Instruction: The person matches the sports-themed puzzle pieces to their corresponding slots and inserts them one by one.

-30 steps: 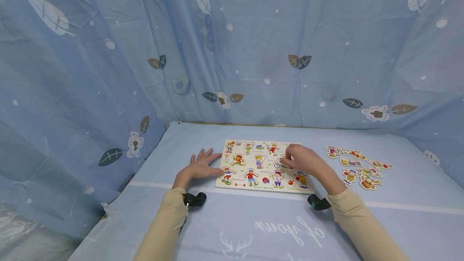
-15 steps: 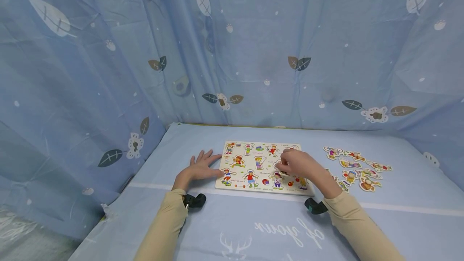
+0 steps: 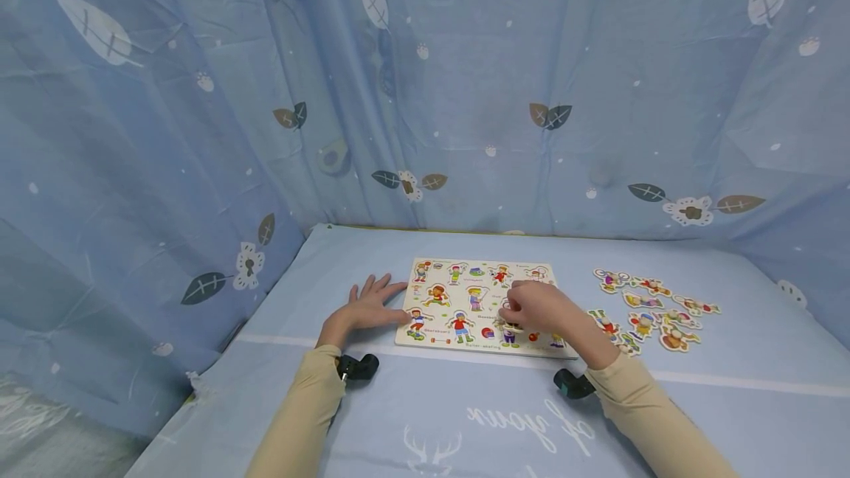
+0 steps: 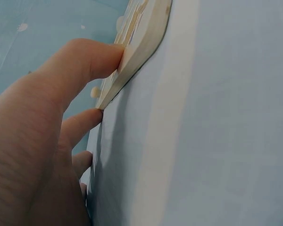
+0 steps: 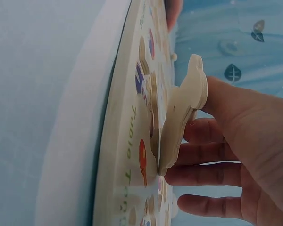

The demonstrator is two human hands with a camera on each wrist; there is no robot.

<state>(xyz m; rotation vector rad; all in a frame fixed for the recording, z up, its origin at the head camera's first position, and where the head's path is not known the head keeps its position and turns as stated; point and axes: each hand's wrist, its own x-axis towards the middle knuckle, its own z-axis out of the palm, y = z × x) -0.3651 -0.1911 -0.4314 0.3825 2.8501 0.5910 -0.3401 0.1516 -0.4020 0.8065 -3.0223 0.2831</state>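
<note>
The pale wooden puzzle board point(image 3: 458, 299) with printed sports figures lies flat on the table. At its left side, my left hand point(image 3: 361, 312) has spread fingers; in the left wrist view the thumb of this hand point(image 4: 47, 132) presses on the board's edge point(image 4: 141, 56) and the index fingertip touches it. Over the board's right half is my right hand point(image 3: 541, 307). In the right wrist view, this hand point(image 5: 245, 127) pinches a wooden piece point(image 5: 181, 108), tilted up with its lower end at the board's surface point(image 5: 115, 141). The piece's printed side is hidden.
Several loose figure pieces point(image 3: 643, 324) lie on the table right of the board, some close to my right forearm. A patterned blue curtain point(image 3: 465, 94) hangs behind the table and along its left side.
My right hand has moved left and towards the table's front over the board. Loose pieces beside the right forearm and the board's upper right figure have come into view. The left hand stays put.
</note>
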